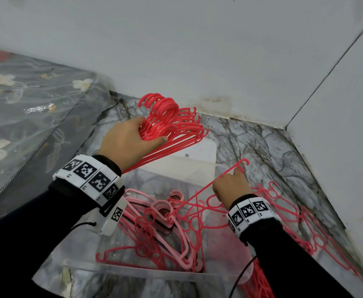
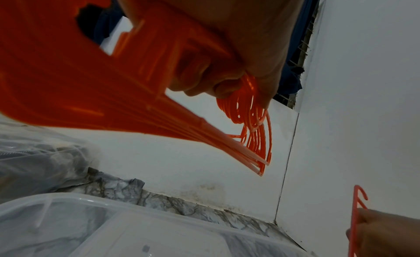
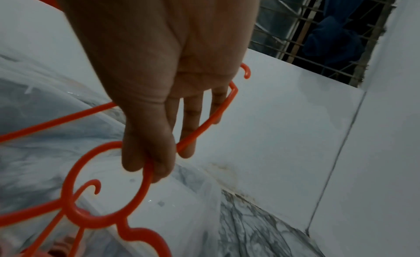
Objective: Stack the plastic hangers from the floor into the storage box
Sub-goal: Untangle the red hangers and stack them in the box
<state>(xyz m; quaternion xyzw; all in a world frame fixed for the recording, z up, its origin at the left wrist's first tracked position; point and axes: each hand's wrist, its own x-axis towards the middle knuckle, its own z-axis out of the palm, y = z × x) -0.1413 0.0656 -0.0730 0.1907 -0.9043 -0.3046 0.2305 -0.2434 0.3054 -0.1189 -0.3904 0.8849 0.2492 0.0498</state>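
Observation:
My left hand grips a thick bundle of red hangers near their hooks, held above the far end of the clear storage box. From the left wrist view the bundle fans out below my palm. My right hand holds a single red hanger over the box's right side; its thumb and forefinger pinch the ring while other fingers hook the shoulder bar. Pink and red hangers lie jumbled inside the box.
More red hangers lie on the marble floor right of the box, by the white wall. A plastic-wrapped floral mattress lies left. A barred window shows above. A black cable trails near the box's front corner.

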